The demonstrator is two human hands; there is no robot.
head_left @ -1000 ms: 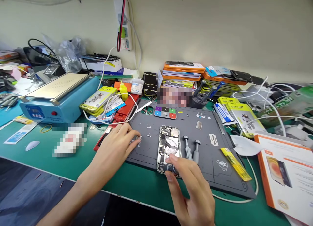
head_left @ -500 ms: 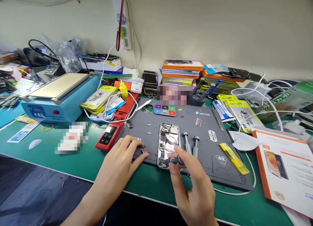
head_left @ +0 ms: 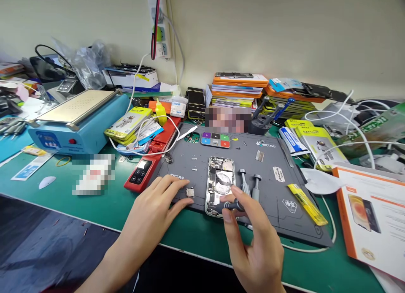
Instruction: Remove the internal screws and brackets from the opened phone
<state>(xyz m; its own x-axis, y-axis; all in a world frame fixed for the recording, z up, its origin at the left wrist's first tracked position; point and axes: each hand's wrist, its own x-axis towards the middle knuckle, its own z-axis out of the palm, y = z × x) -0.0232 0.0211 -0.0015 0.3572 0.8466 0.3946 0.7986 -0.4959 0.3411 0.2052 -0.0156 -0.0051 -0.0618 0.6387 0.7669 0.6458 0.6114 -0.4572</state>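
Note:
An opened phone (head_left: 220, 168) with its inner parts exposed lies on the dark grey work mat (head_left: 177, 147). My right hand (head_left: 253, 238) grips a small dark screwdriver (head_left: 232, 205) between thumb and fingers, held nearly level over the phone's lower end. My left hand (head_left: 158, 204) rests on the mat's near left edge with its thumb and fingers apart. Between those fingertips lies a small metal part (head_left: 190, 192), which looks like a SIM card reader. Two grey screwdrivers (head_left: 256, 187) lie just right of the phone.
A red device (head_left: 138, 174) with buttons borders the mat's left side. Behind it stands a blue heating plate machine (head_left: 79, 128). A yellow packet (head_left: 306, 204) lies on the mat's right, beside a white-orange box (head_left: 373, 217). Stacked boxes (head_left: 237, 90) line the wall.
My left fingers have spread from the small metal part, which now lies turned flatter on the mat. My right hand keeps the screwdriver over the phone. The view has shifted slightly.

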